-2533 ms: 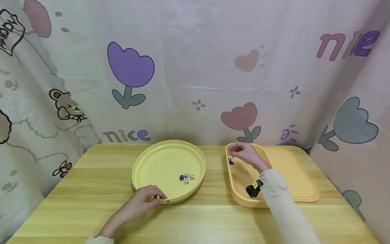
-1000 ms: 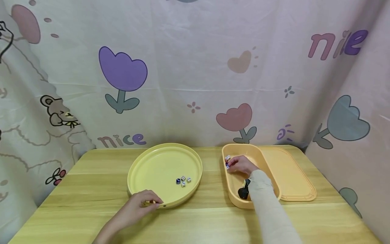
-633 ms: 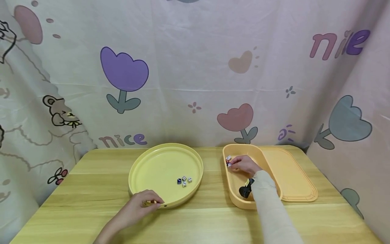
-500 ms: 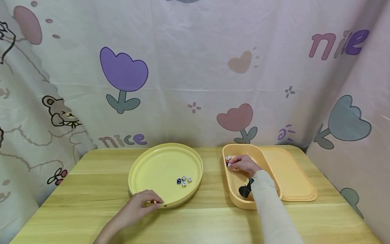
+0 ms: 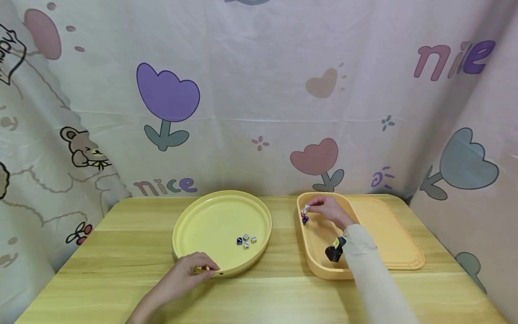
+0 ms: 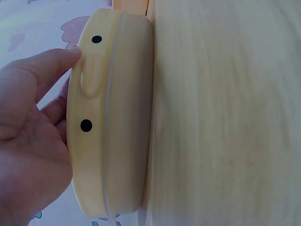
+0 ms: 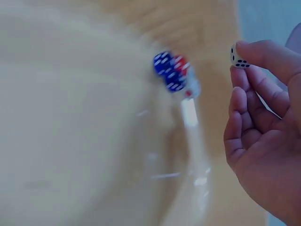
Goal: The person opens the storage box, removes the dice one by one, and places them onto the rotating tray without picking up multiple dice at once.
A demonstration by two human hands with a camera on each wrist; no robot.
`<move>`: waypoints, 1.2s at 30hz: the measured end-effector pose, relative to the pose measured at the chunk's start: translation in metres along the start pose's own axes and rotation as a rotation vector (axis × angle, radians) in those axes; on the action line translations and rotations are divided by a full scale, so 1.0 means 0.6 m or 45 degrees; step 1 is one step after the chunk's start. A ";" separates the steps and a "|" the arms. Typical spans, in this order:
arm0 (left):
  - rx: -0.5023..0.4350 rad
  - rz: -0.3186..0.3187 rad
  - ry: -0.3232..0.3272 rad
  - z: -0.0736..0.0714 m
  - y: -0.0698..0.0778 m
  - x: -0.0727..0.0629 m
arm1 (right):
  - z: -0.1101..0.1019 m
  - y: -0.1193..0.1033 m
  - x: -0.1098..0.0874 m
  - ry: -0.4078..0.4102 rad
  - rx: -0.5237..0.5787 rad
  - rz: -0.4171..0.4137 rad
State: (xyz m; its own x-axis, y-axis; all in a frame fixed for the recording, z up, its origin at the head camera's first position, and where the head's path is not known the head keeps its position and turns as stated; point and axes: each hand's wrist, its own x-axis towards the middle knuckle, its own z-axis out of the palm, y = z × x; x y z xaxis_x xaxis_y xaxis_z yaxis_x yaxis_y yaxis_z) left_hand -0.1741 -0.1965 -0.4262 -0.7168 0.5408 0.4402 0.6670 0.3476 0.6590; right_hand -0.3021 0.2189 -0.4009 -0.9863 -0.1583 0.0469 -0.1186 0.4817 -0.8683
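Note:
My right hand [image 5: 329,209] is above the left side of the orange box [image 5: 310,254]. In the right wrist view, thumb and fingers pinch a white die [image 7: 240,57] with black pips. Below it in the box, a small cluster of blue, red and white dice [image 7: 174,73] lies against the wall, blurred. My left hand [image 5: 193,269] grips the near rim of the round yellow tray [image 5: 210,220], thumb on the outer edge and fingers over the inside. On the tray's right part sit one blue die [image 5: 239,241] and three white dice [image 5: 246,245].
An orange lid [image 5: 388,234] lies flat to the right of the box. A wooden table [image 5: 279,297] carries everything. Behind it hangs a printed curtain [image 5: 243,99]. A black wrist camera [image 5: 334,252] on the right wrist overlaps the box.
The right hand has lifted from the dice cluster and shifted toward the box's back, now pinching a white die. The left hand has stayed on the tray rim.

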 end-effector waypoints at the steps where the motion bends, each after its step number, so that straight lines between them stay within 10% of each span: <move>1: 0.002 0.001 0.001 0.000 0.000 0.000 | -0.002 -0.005 0.000 0.010 -0.010 -0.010; 19: 0.023 -0.012 -0.011 -0.001 0.000 0.002 | 0.025 -0.116 -0.046 0.356 -0.020 -0.225; 36: 0.024 -0.010 -0.012 -0.002 0.000 0.002 | 0.113 -0.159 -0.103 0.270 0.235 -0.289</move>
State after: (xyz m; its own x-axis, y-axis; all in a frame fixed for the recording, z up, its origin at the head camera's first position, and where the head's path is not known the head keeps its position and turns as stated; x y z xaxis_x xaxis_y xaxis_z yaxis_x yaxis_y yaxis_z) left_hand -0.1751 -0.1966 -0.4247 -0.7201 0.5453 0.4291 0.6652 0.3664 0.6506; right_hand -0.2217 0.1240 -0.3543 -0.9413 -0.0517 0.3337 -0.3340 0.2878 -0.8976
